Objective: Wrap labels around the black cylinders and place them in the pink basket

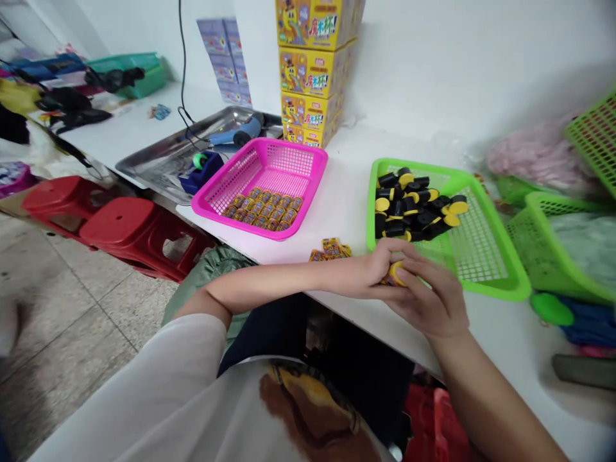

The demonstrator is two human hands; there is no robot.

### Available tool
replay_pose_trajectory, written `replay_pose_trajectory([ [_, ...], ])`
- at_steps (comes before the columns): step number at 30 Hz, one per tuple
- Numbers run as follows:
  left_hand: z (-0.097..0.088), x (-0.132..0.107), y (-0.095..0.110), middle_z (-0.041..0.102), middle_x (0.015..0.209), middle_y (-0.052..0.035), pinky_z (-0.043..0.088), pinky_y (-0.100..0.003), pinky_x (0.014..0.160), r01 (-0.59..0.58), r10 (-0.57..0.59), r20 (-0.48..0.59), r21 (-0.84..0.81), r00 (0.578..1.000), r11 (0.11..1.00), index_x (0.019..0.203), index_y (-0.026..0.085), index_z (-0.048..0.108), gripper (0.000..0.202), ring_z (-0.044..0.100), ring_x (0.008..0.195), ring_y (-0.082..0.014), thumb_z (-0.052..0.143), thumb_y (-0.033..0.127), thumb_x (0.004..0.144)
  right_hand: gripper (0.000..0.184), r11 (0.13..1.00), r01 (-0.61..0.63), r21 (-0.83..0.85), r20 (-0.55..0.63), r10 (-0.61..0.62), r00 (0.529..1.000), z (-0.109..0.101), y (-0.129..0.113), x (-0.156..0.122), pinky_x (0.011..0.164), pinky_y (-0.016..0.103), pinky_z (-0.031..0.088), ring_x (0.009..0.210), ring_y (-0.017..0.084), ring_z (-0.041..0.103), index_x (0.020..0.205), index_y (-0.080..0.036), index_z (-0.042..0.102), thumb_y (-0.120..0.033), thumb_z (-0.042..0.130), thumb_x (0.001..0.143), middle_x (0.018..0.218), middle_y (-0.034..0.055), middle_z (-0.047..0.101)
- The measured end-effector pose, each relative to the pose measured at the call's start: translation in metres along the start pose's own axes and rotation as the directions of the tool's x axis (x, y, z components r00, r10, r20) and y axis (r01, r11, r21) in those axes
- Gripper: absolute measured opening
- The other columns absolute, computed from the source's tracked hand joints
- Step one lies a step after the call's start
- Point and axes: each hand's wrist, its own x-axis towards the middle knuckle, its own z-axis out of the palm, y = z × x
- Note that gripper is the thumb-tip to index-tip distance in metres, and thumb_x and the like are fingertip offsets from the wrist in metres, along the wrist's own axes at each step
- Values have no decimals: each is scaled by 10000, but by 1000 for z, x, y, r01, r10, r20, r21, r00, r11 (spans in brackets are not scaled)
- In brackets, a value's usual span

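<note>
My left hand (pixel 363 273) and my right hand (pixel 436 298) meet at the table's front edge, both closed around one small yellow-capped container (pixel 397 274). Fingers cover most of it, so only a yellow end and a bit of its side show. Just behind them, a green basket (pixel 486 256) holds several black containers with yellow caps (pixel 409 199), lying in a jumble. Left of my hands lies a small heap of printed yellow labels (pixel 331 249). Further left, a pink basket (pixel 308 163) holds rows of small containers in printed wraps (pixel 264 208).
Yellow printed boxes (pixel 308 70) are stacked against the wall. A metal tray (pixel 158 144) at the left carries a blue heat-gun-like tool (pixel 235 133); a tape dispenser (pixel 201 170) stands beside it. Another green basket (pixel 543 231) is at right. Red stools (pixel 128 221) stand on the floor.
</note>
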Motion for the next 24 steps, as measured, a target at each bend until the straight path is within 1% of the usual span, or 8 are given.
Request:
replay_pose_trajectory([
  [4, -10, 5, 11, 617, 1344, -138, 611, -399, 1128, 65, -79, -47, -240, 996, 969, 1381, 231, 321, 474, 683, 1312, -211, 644, 253, 1035, 366, 1000, 5, -25, -5, -5, 1000, 0, 4, 1, 980, 446, 693, 1126, 251, 748, 1302, -212, 652, -290, 777, 966, 1120, 78, 734],
  [6, -19, 4, 18, 661, 1274, -111, 628, -400, 1079, 112, -138, -104, -227, 985, 968, 1253, 242, 453, 395, 696, 1241, -227, 723, 283, 969, 426, 999, -10, -38, 23, 11, 1000, 2, 4, -1, 1010, 481, 674, 1132, 258, 740, 1336, -238, 637, -259, 796, 941, 1138, 81, 741],
  [10, -47, -10, 30, 707, 994, -43, 642, -331, 837, 166, -203, -175, -205, 963, 965, 1054, 228, 578, 245, 716, 924, -178, 721, 404, 957, 564, 995, -51, -89, 31, 54, 998, 8, -3, -1, 1067, 505, 642, 1150, 241, 725, 1382, -296, 589, -261, 859, 888, 1190, 63, 750],
  [14, -94, -35, 26, 761, 990, -41, 618, -293, 815, 306, -321, -269, -99, 908, 947, 970, 204, 648, 186, 736, 880, -153, 708, 376, 937, 576, 980, -63, -191, 9, 66, 998, 8, -1, 2, 1100, 530, 591, 1162, 259, 705, 1347, -339, 586, -380, 886, 856, 1203, 40, 753],
  [16, -127, -50, 15, 777, 955, -33, 609, -313, 839, 471, -439, -337, 15, 833, 882, 935, 203, 674, 210, 735, 859, -161, 739, 398, 892, 511, 961, -134, -241, 8, 140, 990, 4, 8, 0, 1092, 539, 558, 1181, 281, 689, 1344, -357, 614, -338, 832, 882, 1215, 42, 747],
  [19, -180, -75, -19, 781, 892, -21, 588, -373, 892, 716, -596, -450, 155, 665, 681, 850, 214, 687, 284, 712, 854, -187, 807, 463, 785, 444, 934, -271, -232, -8, 276, 961, -1, 26, -7, 1048, 547, 531, 1200, 322, 666, 1328, -321, 684, -238, 751, 897, 1231, 83, 728],
  [22, -222, -96, -65, 754, 771, 18, 555, -453, 987, 834, -699, -470, 187, 540, 519, 799, 252, 701, 401, 658, 841, -187, 810, 633, 741, 339, 918, -319, -234, -7, 327, 945, 1, 36, -13, 1011, 542, 533, 1198, 339, 658, 1223, -292, 741, -207, 724, 895, 1230, 106, 718],
  [24, -238, -106, -95, 667, 643, 48, 515, -492, 1057, 887, -765, -451, 175, 459, 428, 729, 265, 671, 561, 587, 840, -176, 848, 782, 599, 258, 906, -311, -288, 17, 330, 944, 5, 36, -14, 994, 520, 545, 1189, 326, 657, 1131, -291, 752, -201, 729, 889, 1234, 100, 712],
])
